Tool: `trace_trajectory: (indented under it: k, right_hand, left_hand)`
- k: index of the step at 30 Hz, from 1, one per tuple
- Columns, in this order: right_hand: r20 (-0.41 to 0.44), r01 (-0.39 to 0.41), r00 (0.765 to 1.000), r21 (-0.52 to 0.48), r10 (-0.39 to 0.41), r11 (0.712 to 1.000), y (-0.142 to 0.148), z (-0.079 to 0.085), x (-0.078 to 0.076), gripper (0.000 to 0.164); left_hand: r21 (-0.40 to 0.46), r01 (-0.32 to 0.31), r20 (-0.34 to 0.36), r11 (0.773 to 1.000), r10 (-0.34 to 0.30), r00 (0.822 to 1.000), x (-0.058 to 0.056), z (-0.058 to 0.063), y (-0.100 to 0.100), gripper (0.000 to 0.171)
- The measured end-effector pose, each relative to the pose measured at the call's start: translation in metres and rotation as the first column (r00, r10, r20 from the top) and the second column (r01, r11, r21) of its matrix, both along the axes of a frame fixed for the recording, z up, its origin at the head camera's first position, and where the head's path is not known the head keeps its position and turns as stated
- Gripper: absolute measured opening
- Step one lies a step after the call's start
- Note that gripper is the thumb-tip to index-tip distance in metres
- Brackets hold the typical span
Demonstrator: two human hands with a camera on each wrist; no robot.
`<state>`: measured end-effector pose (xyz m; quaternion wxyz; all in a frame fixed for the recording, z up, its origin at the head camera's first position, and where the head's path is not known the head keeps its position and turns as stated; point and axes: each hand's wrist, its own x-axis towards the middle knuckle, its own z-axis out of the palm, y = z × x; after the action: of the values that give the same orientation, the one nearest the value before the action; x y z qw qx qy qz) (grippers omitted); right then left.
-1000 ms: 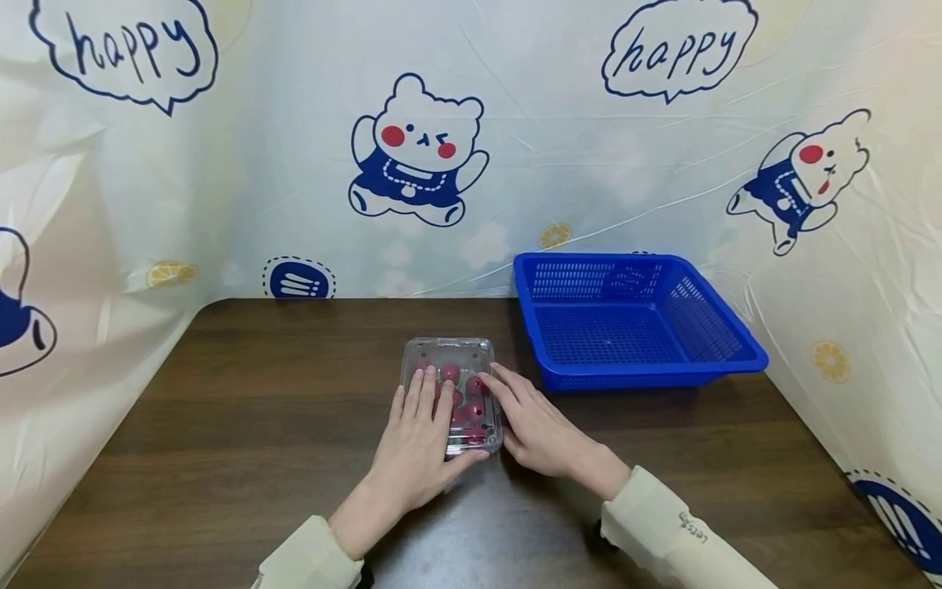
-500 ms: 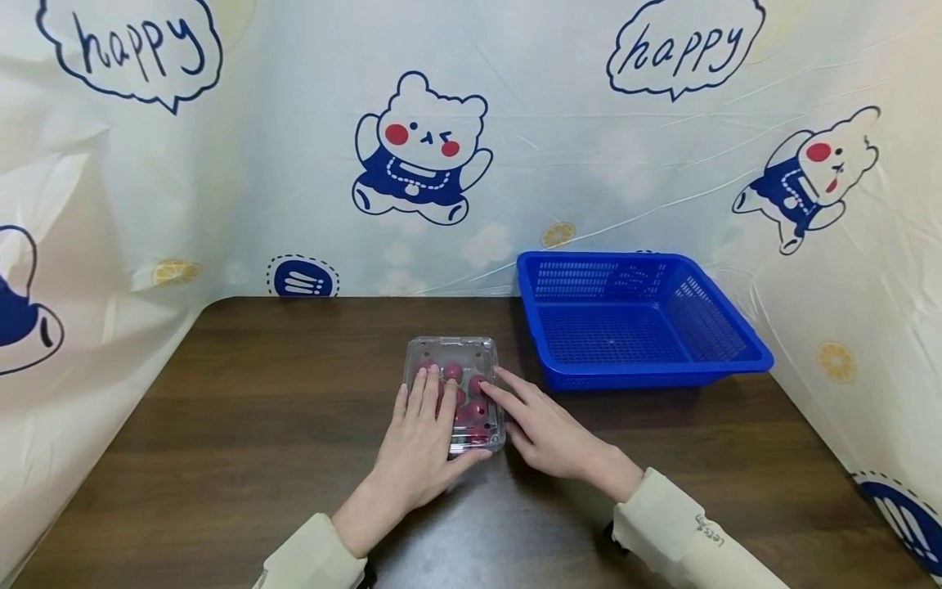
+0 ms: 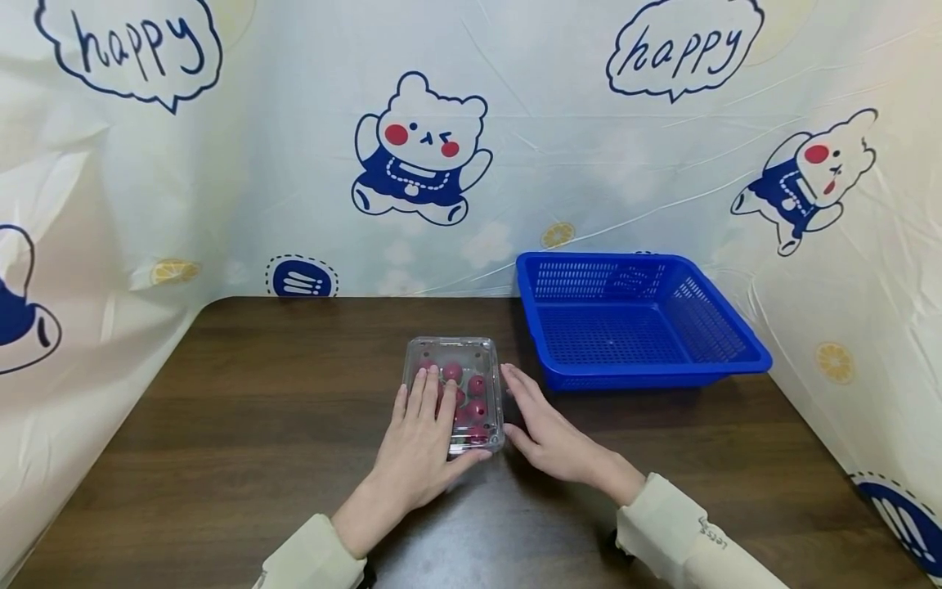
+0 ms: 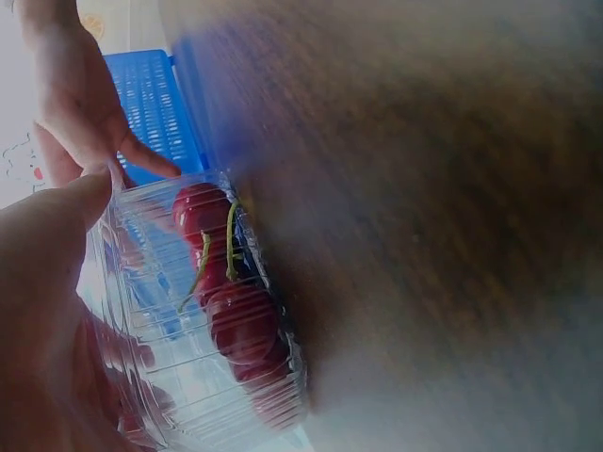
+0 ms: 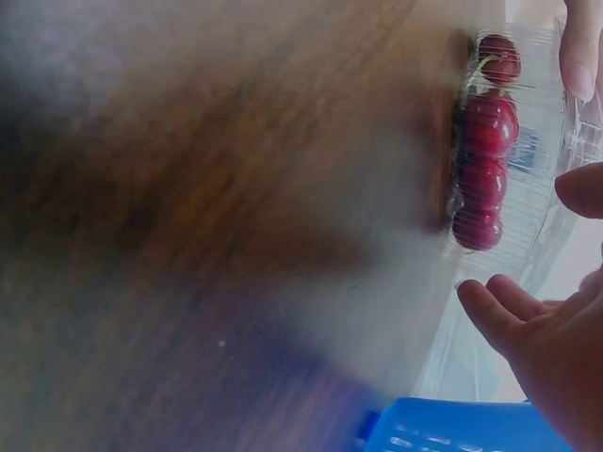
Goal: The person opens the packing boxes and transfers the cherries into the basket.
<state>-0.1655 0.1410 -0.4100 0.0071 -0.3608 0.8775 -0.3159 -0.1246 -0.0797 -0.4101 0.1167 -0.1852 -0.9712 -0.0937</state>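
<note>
- On the brown table (image 3: 257,450), a clear box (image 3: 452,350) is sitting near the middle, and red cherries (image 3: 476,408) are lying inside it
- Some cherries are showing thin green stems (image 4: 229,245) through the side of the box
- The left hand (image 3: 418,446) is lying flat over the top of the box; its fingers are pointing away from the person, straight and not curling round anything, and its thumb is stretching along the near edge
- The right hand (image 3: 553,438) is resting just beside the right side of the box; its thumb and fingers are standing apart and pinching nothing, but I cannot tell if a fingertip is touching the plastic
- A blue basket (image 3: 625,379) is standing on the same table, past the right hand and up against the cloth (image 3: 294,164) with the bears on it
- I think this is the steadying step: the left hand seems to be holding the box in place from the top, and the right hand seems to be getting ready at the side
- The next move, I think, is calling for a soft touch from the right hand on that side, with the left hand not pushing hard, because thin plastic could be bending and the cherries could be getting squashed
</note>
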Motion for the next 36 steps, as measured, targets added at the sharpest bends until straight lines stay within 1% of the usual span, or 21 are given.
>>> trace_trajectory:
  k: [3,5,7,8,10,12,14,17,20,22,24,27,32,34,36]
  right_hand:
    - [0.068,0.010,0.998,-0.053,-0.006,0.999,0.001,-0.002,0.001,0.077]
    - [0.128,0.037,0.991,-0.085,-0.026,0.996,0.002,-0.004,0.000,0.079]
    - [0.203,0.071,0.978,-0.115,-0.047,0.991,0.003,-0.005,-0.001,0.079]
    - [0.248,0.087,0.967,-0.130,-0.053,0.988,0.003,-0.005,-0.002,0.079]
    - [0.345,0.107,0.938,-0.168,-0.043,0.980,0.003,-0.006,-0.004,0.078]
    - [0.449,0.133,0.893,-0.209,-0.025,0.969,0.003,-0.007,-0.007,0.078]
    - [0.538,0.152,0.843,-0.255,0.010,0.955,0.003,-0.007,-0.009,0.078]
    - [0.623,0.180,0.780,-0.301,0.051,0.936,0.003,-0.007,-0.011,0.076]
    - [0.678,0.201,0.731,-0.318,0.074,0.926,0.004,-0.007,-0.011,0.070]
    - [0.701,0.215,0.709,-0.317,0.076,0.924,0.004,-0.008,-0.012,0.066]
    - [0.719,0.225,0.691,-0.313,0.075,0.923,0.004,-0.008,-0.012,0.062]
    - [0.746,0.227,0.659,-0.321,0.097,0.920,0.004,-0.008,-0.012,0.056]
    - [0.822,0.277,0.556,-0.326,0.126,0.904,0.003,-0.005,-0.014,0.048]
    - [0.841,0.294,0.527,-0.317,0.124,0.902,0.002,-0.004,-0.015,0.046]
    - [0.845,0.291,0.519,-0.311,0.124,0.905,0.002,-0.002,-0.016,0.045]
  left_hand:
    - [-0.002,0.000,0.001,1.000,0.000,1.000,0.000,0.000,0.000,0.097]
    - [-0.006,0.000,0.000,1.000,0.000,1.000,0.000,0.000,0.000,0.097]
    - [-0.005,0.000,-0.001,1.000,0.000,1.000,0.000,0.000,0.000,0.097]
    - [-0.004,0.001,-0.001,1.000,-0.001,1.000,0.000,-0.001,0.000,0.097]
    - [-0.006,-0.001,-0.001,1.000,0.001,1.000,0.000,-0.001,0.000,0.097]
    - [-0.005,-0.003,0.000,1.000,0.003,1.000,0.000,-0.001,0.000,0.098]
    - [-0.004,-0.004,0.000,1.000,0.004,1.000,0.000,-0.001,0.001,0.098]
    - [-0.005,-0.005,0.003,1.000,0.005,1.000,0.001,0.000,0.001,0.097]
    - [-0.009,-0.006,0.009,1.000,0.006,1.000,0.001,0.001,0.001,0.098]
    - [-0.012,-0.005,0.012,1.000,0.006,1.000,0.001,0.001,0.001,0.098]
    - [-0.012,-0.005,0.015,1.000,0.005,1.000,0.001,0.001,0.001,0.098]
    - [-0.014,-0.004,0.014,1.000,0.004,1.000,0.001,0.000,0.001,0.097]
    - [-0.021,-0.001,0.010,1.000,0.001,1.000,0.001,0.000,0.001,0.097]
    - [-0.024,0.000,0.006,1.000,0.000,1.000,0.001,0.000,0.001,0.097]
    - [-0.027,-0.004,0.001,1.000,0.004,1.000,0.001,0.000,0.001,0.096]
